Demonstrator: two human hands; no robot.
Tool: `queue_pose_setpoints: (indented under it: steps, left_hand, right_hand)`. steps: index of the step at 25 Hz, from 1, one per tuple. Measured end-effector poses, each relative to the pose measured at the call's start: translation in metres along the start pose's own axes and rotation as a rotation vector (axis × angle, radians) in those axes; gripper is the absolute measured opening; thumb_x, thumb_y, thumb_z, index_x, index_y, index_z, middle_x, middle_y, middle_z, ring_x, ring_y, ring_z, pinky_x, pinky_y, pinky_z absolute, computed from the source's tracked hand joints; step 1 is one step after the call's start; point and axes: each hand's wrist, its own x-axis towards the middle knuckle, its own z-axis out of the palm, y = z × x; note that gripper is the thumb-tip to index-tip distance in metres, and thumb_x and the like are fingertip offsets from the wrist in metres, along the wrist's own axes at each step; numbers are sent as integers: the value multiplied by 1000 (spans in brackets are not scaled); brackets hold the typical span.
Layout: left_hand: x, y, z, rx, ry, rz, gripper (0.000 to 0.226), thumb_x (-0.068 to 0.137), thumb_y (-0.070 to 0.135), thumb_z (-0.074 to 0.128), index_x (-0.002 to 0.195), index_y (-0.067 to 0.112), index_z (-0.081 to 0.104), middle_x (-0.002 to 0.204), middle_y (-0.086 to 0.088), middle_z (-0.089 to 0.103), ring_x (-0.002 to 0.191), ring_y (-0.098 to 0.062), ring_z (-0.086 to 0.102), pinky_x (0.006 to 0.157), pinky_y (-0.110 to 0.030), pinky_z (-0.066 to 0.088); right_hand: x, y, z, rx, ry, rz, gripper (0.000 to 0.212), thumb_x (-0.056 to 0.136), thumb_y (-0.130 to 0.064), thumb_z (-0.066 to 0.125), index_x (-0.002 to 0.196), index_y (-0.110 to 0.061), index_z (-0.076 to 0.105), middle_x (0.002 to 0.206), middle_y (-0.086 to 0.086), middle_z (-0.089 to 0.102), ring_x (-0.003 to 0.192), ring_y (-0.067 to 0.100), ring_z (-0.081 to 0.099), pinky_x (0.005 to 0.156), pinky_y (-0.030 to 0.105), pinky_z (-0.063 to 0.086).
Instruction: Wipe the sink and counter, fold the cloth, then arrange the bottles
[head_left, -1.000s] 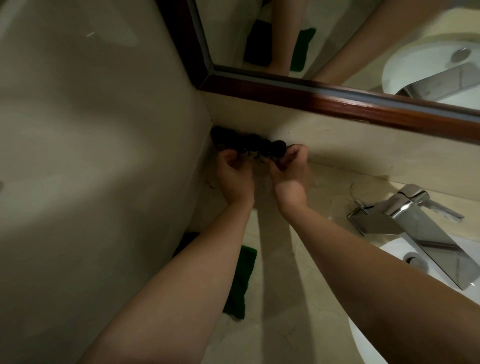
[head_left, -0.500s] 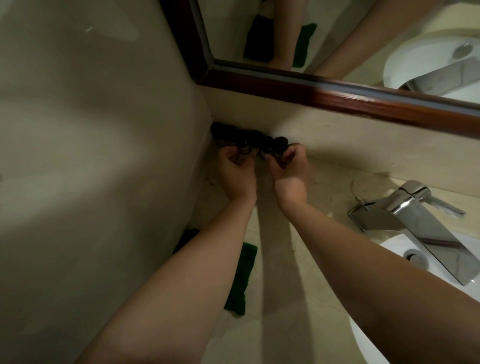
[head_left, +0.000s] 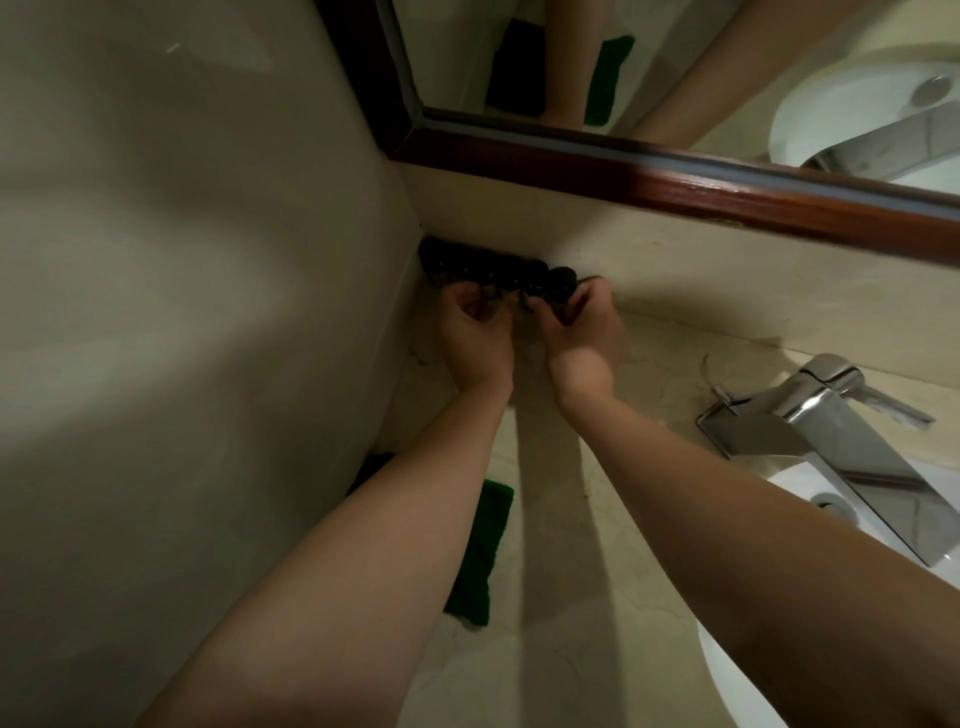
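Both bare arms reach far out, away from the person, toward the far left corner of the desk (head_left: 649, 374). They run almost side by side, and the hands nearly meet at the end.

A row of small dark bottles (head_left: 498, 267) stands in that corner. The row starts at the left wall (head_left: 182, 260) and runs to the right along the back wall, under the wooden frame of the mirror (head_left: 675, 184). The bottles stand up straight and sit tight against each other. It is too dark there to count them well.

The left hand (head_left: 475, 340) is at the middle of the row, with its back up. Its fingers (head_left: 462, 301) curl in toward the bottles. The shadow hides whether they squeeze a bottle or only touch it.

The right hand (head_left: 579, 338) is at the right end of the row. Its fingers (head_left: 589, 293) bend around the last bottle (head_left: 561, 280), the one on the far right, and look closed on it.

A green cloth (head_left: 483, 551) lies flat on the desk, near the person and by the left wall. The left arm covers part of it.

A shiny metal tap (head_left: 831, 436) stands on the right, well apart from the hands. The white sink (head_left: 727, 670) is under it, at the near right.
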Motion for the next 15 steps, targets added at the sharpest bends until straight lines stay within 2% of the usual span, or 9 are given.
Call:
queue_pose_setpoints:
  steps: [4,7,9,12,15]
  left_hand:
    - [4,0,1,62,-12,17,30,70,-2,73,94,5,56,83,-1,59,73,-13,55,61,-7,40]
    - [7,-1,2,92,-20,25,33,69,-2,75,96,0,56,76,6,55,66,-7,53,61,-7,40]
    - [7,-2,2,89,-24,28,33,69,0,76,95,2,56,75,7,55,66,-7,53,63,-12,42]
    - [5,-1,-1,130,-32,41,28,71,0,74,91,6,55,72,8,51,63,-4,49,59,-9,39]
    - [-8,-2,-7,168,-48,30,25,72,1,69,89,11,54,75,5,53,69,-12,52,63,-21,41]
  right_hand:
    - [2,1,3,6,9,6,31,75,-15,72,81,-14,42,77,5,53,66,19,46,55,27,30]
    - [4,0,6,-17,18,30,31,77,-17,71,82,-15,40,79,6,53,67,19,45,55,27,27]
    - [3,0,6,-19,24,23,30,77,-17,70,82,-14,41,78,6,52,66,19,45,54,27,26]
    - [4,2,7,-25,20,29,31,76,-18,72,82,-14,42,79,7,52,66,19,44,55,25,26]
    - [-5,4,0,-18,16,43,30,78,-17,71,83,-14,42,80,4,51,69,17,45,52,20,27]
